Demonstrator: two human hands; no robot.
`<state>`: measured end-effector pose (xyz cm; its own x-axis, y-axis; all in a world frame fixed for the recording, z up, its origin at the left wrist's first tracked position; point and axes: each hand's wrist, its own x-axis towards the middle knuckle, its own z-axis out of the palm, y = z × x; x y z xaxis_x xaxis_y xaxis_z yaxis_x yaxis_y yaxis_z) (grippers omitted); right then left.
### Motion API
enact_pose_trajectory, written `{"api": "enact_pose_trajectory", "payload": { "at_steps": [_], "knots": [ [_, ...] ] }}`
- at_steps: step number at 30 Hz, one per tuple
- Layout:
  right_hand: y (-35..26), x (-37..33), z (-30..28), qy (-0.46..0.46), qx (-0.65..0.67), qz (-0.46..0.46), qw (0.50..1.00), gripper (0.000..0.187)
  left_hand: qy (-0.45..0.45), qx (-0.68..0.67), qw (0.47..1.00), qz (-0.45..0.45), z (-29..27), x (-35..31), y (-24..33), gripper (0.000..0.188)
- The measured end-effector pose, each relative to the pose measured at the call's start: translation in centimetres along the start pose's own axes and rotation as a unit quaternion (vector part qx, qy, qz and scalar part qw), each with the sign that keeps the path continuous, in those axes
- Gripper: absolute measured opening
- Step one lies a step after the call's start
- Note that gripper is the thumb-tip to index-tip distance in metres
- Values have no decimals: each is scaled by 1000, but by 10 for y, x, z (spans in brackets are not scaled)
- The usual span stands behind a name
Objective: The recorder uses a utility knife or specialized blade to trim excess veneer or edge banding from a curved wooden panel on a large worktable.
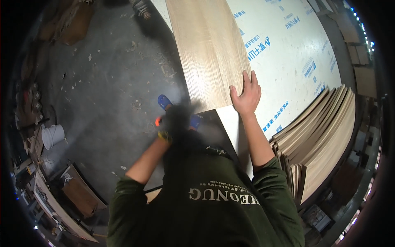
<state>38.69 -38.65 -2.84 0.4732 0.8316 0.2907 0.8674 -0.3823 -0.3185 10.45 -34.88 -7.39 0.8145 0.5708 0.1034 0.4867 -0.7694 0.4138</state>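
Note:
A long light wood-grain board (205,45) lies on a white sheet with blue print (288,53), its near end toward me. My right hand (247,96) rests on the board's right edge close to that end, fingers stretched out and thumb on the surface. My left hand (175,122) is at the board's near left corner, dark and smeared by motion, apparently in a dark glove. A yellow band (165,136) shows at the wrist and a small orange patch (158,121) beside the hand. Its fingers, and whatever they may hold, cannot be made out.
Many narrow wood-grain strips (321,140) are stacked at the right. A white bucket (52,136) stands on the grey floor (111,82) at left, where scraps lie scattered. Panels (80,191) lean at lower left. Another person's foot (145,13) shows at the top.

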Motion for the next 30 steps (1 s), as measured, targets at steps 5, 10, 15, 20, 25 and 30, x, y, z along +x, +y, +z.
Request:
{"api": "enact_pose_trajectory", "payload": {
  "at_steps": [5, 10, 15, 20, 25, 30],
  "knots": [
    [6, 2, -2, 6, -6, -24, 1000, 66, 45, -150, 976, -154, -63, 25, 92, 35],
    [10, 0, -5, 8, -10, -23, 1000, 66, 27, 22, 999, -12, -94, 70, -30, 48],
    [2, 2, 4, 5, -10, -55, 998, 67, 115, 44, 986, -112, -89, 186, -117, 47],
    [4, 3, 0, -1, 25, -23, 999, 69, 161, 24, 986, -37, -52, 129, -72, 47],
    [1, 3, 1, 4, 19, -15, 1000, 69, 53, -23, 998, -9, 6, -21, 27, 32],
    [7, -4, 4, -31, 7, -8, 999, 73, 19, -86, 996, 25, -39, -34, 57, 24]
  ]
}}
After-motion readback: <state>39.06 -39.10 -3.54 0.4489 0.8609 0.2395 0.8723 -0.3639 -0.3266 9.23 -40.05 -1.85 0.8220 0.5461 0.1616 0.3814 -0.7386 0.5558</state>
